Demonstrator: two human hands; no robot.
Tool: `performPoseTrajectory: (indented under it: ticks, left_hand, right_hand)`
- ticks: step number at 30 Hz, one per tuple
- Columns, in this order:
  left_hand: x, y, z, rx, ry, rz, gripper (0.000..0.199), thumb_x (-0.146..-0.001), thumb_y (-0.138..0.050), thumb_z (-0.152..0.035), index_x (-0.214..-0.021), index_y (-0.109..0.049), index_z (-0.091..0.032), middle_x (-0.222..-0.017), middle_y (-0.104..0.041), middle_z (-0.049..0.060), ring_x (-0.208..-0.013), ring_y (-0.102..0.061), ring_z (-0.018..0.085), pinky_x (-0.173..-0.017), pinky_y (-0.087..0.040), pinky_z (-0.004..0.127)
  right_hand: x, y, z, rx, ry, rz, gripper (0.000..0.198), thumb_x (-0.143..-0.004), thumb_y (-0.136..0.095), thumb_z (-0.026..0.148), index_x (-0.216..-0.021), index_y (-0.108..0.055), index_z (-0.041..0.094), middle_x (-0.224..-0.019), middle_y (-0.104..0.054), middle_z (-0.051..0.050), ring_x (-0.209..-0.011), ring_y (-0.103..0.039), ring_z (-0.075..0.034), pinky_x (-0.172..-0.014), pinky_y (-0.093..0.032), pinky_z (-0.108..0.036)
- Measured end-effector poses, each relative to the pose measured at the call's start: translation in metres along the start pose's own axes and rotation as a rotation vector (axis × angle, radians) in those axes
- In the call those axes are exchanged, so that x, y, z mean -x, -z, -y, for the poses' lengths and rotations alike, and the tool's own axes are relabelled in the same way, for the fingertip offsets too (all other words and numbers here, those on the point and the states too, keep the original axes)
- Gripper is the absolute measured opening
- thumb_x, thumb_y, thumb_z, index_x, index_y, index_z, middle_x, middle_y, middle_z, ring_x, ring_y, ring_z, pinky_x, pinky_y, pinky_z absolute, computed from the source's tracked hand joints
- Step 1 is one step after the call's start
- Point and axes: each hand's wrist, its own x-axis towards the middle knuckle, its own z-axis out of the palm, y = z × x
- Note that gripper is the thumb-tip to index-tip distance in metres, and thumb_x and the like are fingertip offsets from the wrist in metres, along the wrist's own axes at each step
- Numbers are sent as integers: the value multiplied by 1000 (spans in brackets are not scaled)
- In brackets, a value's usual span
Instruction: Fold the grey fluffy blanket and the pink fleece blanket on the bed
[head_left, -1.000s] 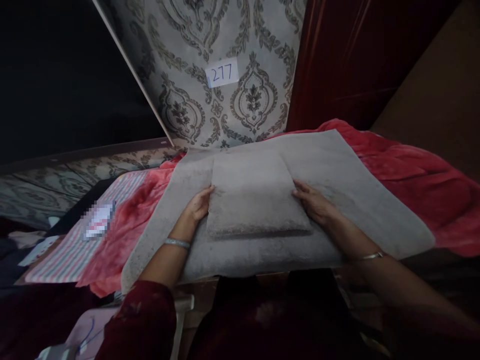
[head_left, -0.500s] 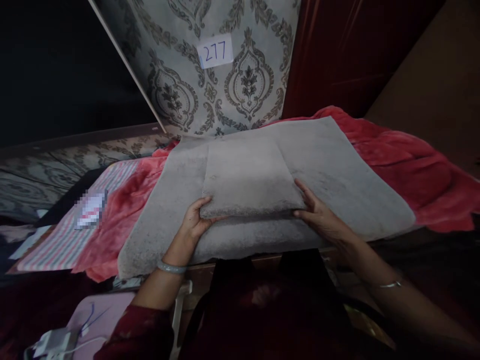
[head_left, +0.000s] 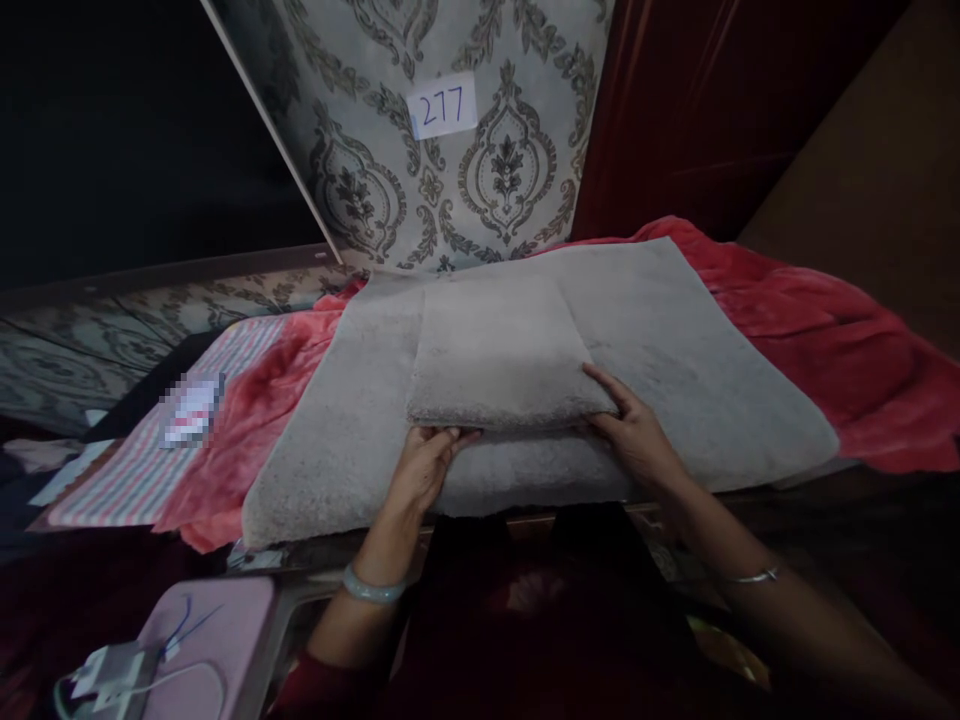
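Observation:
A folded grey plush cloth [head_left: 499, 350], roughly square, lies on a larger grey plush sheet [head_left: 705, 390] spread over the table. My left hand [head_left: 427, 465] is at the front left corner of the folded cloth, its fingers closed at the front edge and partly hidden under it. On the other side, my right hand [head_left: 637, 430] holds the front right corner, thumb at the front edge and fingers along the right side. The front edge of the folded cloth looks thick and rounded.
A red plush blanket [head_left: 810, 340] lies beneath the grey sheet and shows at both sides. On the left are a striped cloth [head_left: 120, 490] with a blurred packet [head_left: 191, 410], a dark screen [head_left: 150, 140], and a pink stool [head_left: 225, 620] with a white charger [head_left: 112, 675].
My left hand has moved right and from the left corner's side to under the front edge. The right hand stays at the right corner. The view has shifted slightly.

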Motion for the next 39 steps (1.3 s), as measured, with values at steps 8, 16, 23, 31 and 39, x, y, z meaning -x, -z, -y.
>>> performPoseTrajectory:
  ticks: [8,16,23,31,39]
  left_hand:
    - [-8,-18,14,-164,-54,-78,28,-53,-77,-17,-78,-66,-16,-76,-68,1,-72,-65,16,-66,-58,29]
    - [-13,-29,15,-73,-22,-182,23,-50,-76,-22,-69,-64,-16,-65,-66,1,-56,-63,16,-53,-51,28]
    - [-8,-23,5,-17,14,-87,22,-54,-80,-20,-67,-63,-15,-62,-59,-1,-54,-55,12,-49,-41,25]
    - [-4,-8,0,-180,-32,-82,24,-60,-79,-27,-68,-58,-18,-54,-59,-2,-47,-55,12,-45,-41,24]
    - [-16,-9,9,-523,52,-98,20,-67,-67,-28,-52,-57,-18,-45,-59,3,-35,-45,9,-38,-32,22]
  right_hand:
    - [1,-3,-17,476,384,-105,56,-80,-61,23,-137,-63,26,-142,-58,-9,-132,-53,-29,-113,-42,-50]
    - [3,-8,-17,519,580,-180,44,-82,-55,13,-119,-74,28,-145,-55,-7,-132,-53,-26,-110,-47,-48]
    - [1,-8,-14,492,590,-225,40,-84,-56,15,-116,-75,28,-140,-60,-6,-127,-58,-25,-106,-50,-47]
    - [4,-8,-9,498,545,-204,41,-83,-55,17,-117,-74,28,-140,-61,-6,-128,-58,-26,-109,-48,-50]
    - [2,-7,-7,475,489,-203,36,-85,-56,23,-115,-75,29,-136,-64,-6,-126,-59,-27,-110,-46,-52]
